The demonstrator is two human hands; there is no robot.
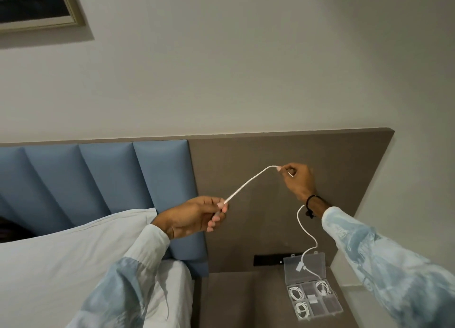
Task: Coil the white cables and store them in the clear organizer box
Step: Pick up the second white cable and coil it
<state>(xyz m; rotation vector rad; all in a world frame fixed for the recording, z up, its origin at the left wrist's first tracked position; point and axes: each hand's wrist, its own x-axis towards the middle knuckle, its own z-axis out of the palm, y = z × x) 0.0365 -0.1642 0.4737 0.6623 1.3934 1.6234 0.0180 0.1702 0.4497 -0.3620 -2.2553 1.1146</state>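
Observation:
A white cable is stretched taut in the air between my hands. My left hand pinches one end low on the left. Up and to the right, my right hand grips the cable, and the rest of it hangs below my wrist in a loose curve down to the clear organizer box. The box stands open on the brown nightstand, lid tipped back. Three coiled white cables lie in separate compartments. The hanging cable's plug end rests near the lid.
A blue padded headboard and a white pillow fill the left. A brown wall panel backs the nightstand, with a black switch strip just behind the box. A framed picture hangs top left.

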